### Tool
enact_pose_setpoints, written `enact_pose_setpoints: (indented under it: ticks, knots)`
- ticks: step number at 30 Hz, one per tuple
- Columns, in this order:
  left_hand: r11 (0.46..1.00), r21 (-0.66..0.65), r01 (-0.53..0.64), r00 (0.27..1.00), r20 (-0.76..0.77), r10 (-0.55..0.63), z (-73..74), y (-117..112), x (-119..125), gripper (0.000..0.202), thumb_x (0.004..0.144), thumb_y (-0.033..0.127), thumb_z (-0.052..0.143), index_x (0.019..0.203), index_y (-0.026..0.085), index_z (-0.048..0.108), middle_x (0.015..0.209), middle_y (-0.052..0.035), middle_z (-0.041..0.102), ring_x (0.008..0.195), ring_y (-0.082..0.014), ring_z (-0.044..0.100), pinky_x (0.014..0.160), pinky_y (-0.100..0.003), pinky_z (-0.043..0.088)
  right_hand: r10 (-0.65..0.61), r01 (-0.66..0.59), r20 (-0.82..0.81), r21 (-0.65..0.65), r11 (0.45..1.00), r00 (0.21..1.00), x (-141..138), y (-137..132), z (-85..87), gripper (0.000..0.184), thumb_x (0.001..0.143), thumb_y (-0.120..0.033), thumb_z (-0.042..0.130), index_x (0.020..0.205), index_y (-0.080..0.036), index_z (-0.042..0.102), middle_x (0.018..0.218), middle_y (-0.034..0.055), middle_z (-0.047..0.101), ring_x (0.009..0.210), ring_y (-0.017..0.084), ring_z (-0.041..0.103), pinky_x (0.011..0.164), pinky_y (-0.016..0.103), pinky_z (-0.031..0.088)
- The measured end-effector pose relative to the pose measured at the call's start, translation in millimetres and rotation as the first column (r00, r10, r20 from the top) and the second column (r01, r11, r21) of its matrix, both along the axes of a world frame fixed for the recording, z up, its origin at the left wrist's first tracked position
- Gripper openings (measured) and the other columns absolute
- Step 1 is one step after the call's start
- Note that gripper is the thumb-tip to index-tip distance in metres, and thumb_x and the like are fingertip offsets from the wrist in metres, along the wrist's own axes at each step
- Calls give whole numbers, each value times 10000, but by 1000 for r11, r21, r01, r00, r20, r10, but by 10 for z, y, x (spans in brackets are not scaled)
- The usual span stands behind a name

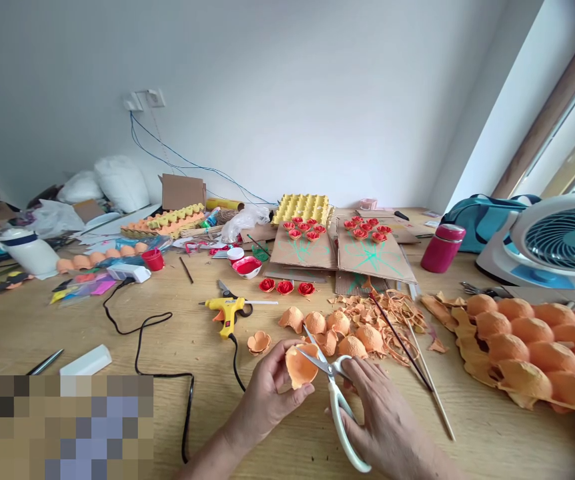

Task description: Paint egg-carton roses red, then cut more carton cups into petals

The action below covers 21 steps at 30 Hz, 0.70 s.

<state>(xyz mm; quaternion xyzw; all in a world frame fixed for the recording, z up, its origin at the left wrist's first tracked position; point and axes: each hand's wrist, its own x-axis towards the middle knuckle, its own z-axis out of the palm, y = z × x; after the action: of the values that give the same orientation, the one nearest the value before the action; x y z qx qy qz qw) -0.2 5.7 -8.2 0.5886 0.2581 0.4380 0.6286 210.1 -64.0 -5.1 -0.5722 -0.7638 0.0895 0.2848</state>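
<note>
My left hand (267, 393) pinches an orange egg-carton cup (298, 365) near the table's front edge. My right hand (385, 420) grips white-handled scissors (335, 390), whose blades lie open across the cup's rim. Just beyond lie several cut orange cups (335, 328) and a heap of orange trimmings (392, 313). A finished orange paper flower (259, 342) sits to the left of the cup.
A yellow glue gun (226, 311) with a black cord lies left of centre. Three red flowers (286, 287), cardboard sheets with red flowers (375, 253), a red paint bowl (246, 267), an orange egg tray (532, 347), two thin sticks (417, 363), a red flask (442, 248) and a fan (560, 240) stand around.
</note>
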Motion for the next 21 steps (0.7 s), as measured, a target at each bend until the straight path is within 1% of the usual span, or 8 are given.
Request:
enact_pose_setpoints:
  ticks: [5, 9, 13, 16, 18, 21]
  knots:
    - [997, 80, 6, 999, -34, -3, 7, -22, 9, 513, 767, 254, 853, 1222, 233, 617, 1217, -74, 688, 1202, -270, 637, 1072, -361, 497, 6, -7, 4, 24, 1000, 1000, 9, 1, -29, 167, 907, -322, 622, 923, -223, 488, 940, 66, 606, 857, 252, 568, 792, 427, 487]
    - [995, 97, 16, 999, -35, -12, 10, -15, -3, 492, 787, 248, 838, 1229, 250, 623, 1241, -60, 680, 1215, -258, 631, 1088, -346, 485, 28, -28, 13, 3, 1000, 1000, 2, 10, 20, 171, 922, -328, 596, 861, -230, 470, 865, 45, 606, 789, 237, 569, 727, 397, 481]
    - [998, 66, 22, 1000, -17, -21, -18, -4, -27, 500, 795, 249, 835, 1246, 270, 620, 1268, -47, 677, 1246, -249, 618, 1101, -334, 477, 46, -46, -9, -5, 999, 999, -2, 0, 90, 168, 921, -291, 583, 822, -232, 461, 810, 25, 606, 740, 213, 570, 699, 362, 477]
    - [999, 28, 26, 1000, -8, -26, -36, 6, -42, 533, 796, 266, 835, 1280, 269, 611, 1322, -57, 662, 1286, -262, 596, 1116, -344, 467, 45, -45, -22, -7, 999, 999, 4, -18, 113, 180, 917, -279, 584, 805, -233, 451, 793, 20, 605, 736, 205, 572, 692, 343, 473]
    - [1000, 6, 29, 1000, -9, -29, -20, 9, -46, 539, 798, 288, 833, 1288, 257, 610, 1335, -71, 661, 1293, -274, 593, 1120, -360, 464, 41, -41, -20, -12, 999, 999, 9, -27, 114, 189, 922, -290, 581, 798, -234, 451, 789, 21, 605, 739, 207, 573, 689, 339, 470]
    - [999, -3, 37, 999, -15, -37, 41, 8, -44, 519, 798, 326, 827, 1263, 229, 621, 1308, -93, 675, 1267, -289, 610, 1105, -381, 476, 38, -38, -16, -15, 999, 999, 10, -27, 107, 197, 930, -309, 575, 794, -233, 454, 780, 21, 605, 732, 206, 574, 678, 333, 464]
